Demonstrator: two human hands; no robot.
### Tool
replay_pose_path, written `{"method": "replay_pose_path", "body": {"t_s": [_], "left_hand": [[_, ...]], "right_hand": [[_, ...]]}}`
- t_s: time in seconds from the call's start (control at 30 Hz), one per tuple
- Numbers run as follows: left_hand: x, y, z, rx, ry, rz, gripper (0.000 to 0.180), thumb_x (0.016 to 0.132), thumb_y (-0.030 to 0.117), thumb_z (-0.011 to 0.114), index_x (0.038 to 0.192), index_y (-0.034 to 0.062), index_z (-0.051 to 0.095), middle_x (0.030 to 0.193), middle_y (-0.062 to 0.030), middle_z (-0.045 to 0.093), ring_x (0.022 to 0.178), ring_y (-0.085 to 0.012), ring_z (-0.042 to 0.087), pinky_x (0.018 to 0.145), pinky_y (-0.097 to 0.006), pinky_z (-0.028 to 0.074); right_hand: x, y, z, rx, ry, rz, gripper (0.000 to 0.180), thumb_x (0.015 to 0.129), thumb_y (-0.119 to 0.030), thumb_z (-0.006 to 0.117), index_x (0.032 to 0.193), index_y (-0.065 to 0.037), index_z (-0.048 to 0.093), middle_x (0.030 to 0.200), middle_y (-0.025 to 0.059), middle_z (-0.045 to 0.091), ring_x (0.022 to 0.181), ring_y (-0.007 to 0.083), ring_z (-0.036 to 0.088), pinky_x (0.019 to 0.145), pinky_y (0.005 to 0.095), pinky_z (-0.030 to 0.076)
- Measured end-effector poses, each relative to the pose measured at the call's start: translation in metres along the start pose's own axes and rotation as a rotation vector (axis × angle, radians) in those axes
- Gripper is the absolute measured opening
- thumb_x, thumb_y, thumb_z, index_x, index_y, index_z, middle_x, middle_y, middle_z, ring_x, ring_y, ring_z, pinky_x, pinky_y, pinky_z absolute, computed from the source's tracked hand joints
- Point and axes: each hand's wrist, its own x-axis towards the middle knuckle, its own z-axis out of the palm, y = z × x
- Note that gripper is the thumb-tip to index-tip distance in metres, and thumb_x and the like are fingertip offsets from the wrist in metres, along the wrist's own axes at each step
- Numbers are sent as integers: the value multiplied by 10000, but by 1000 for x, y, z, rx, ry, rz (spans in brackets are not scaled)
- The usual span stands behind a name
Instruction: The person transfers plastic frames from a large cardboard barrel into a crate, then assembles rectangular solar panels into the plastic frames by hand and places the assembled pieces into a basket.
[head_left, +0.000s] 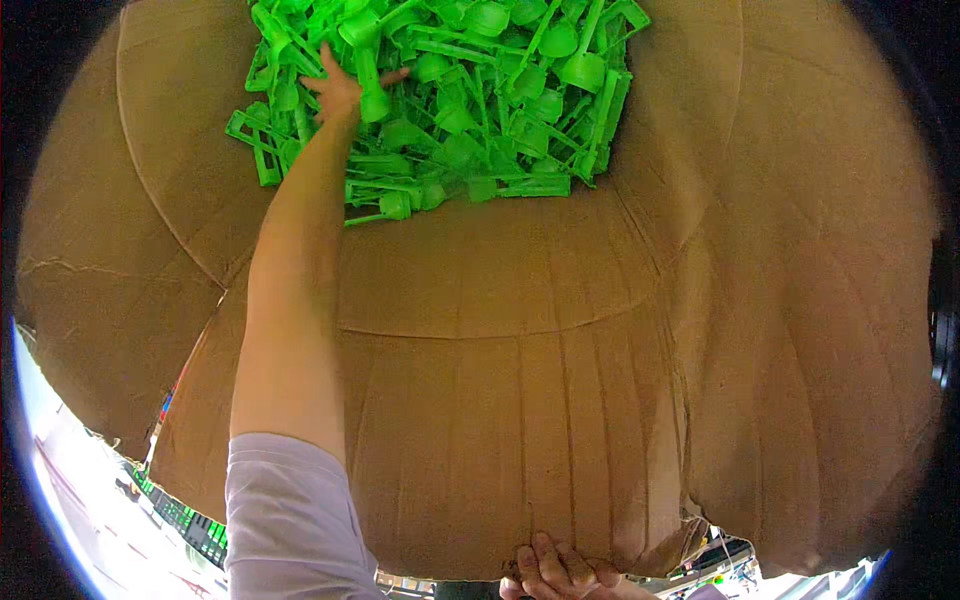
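Observation:
Deep in a large cardboard box (460, 420), my left hand (338, 92) reaches into a heap of bright green plastic parts (480, 110). Its fingers are spread, with the thumb pointing right. A green piece with a cup-like end (372, 98) lies against the hand, between thumb and fingers, and does not look gripped. Many pieces in the heap look like small scoops with thin handles; others are flat frames. At the bottom of the view, my right hand (560, 570) is closed over the box's near edge.
Tall cardboard walls rise on the left (100, 230) and right (820, 300), with creases and split corners at the near side. Past the lower left rim, a green and black slatted item (185, 515) shows outside the box, beside bright glare.

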Motion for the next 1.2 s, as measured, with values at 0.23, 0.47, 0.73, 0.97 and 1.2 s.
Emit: {"method": "replay_pose_path", "body": {"t_s": [0.23, 0.47, 0.73, 0.97, 1.2], "left_hand": [[10, -24, -23, -98, -114, 115, 1137, 593, 486, 821, 1504, 240, 186, 1308, -287, 421, 1143, -455, 516, 981, -574, 366], [50, -69, -1, -34, -282, 328, 1018, 671, 463, 770, 1478, 104, 262, 1249, -342, 448, 1144, -482, 499, 974, -479, 430], [58, -64, 10, -10, -190, 168, 930, 721, 397, 716, 1488, 123, 268, 1351, -374, 325, 1133, -508, 520, 975, -487, 441], [5, -31, -64, 46, -209, 229, 680, 728, 380, 689, 1353, 184, 508, 1046, -203, 674, 986, -389, 640, 876, -477, 498], [-60, 5, -117, 78, -180, 205, 610, 719, 291, 672, 1304, 166, 555, 1005, -229, 676, 970, -382, 647, 813, -467, 500]], "right_hand": [[-2, -8, -4, 6, 27, 67, 237, 953, -286, 455, 1025, -70, 520, 997, 87, 667, 866, 200, 692, 777, 364, 533], [13, -12, -7, -11, -81, 312, 227, 951, -335, 435, 955, -140, 552, 859, -4, 691, 791, 153, 688, 781, 370, 495], [7, -16, 7, 24, 70, 270, 296, 930, -393, 397, 893, -156, 570, 833, -26, 677, 809, 133, 633, 812, 385, 436], [15, -17, -6, 85, -28, 461, 398, 877, -520, 359, 741, -239, 606, 770, -67, 652, 916, 109, 539, 882, 421, 331], [18, -13, 6, 67, 83, 478, 282, 805, -410, 458, 707, -184, 595, 713, -34, 662, 723, 105, 496, 806, 373, 288]]}}
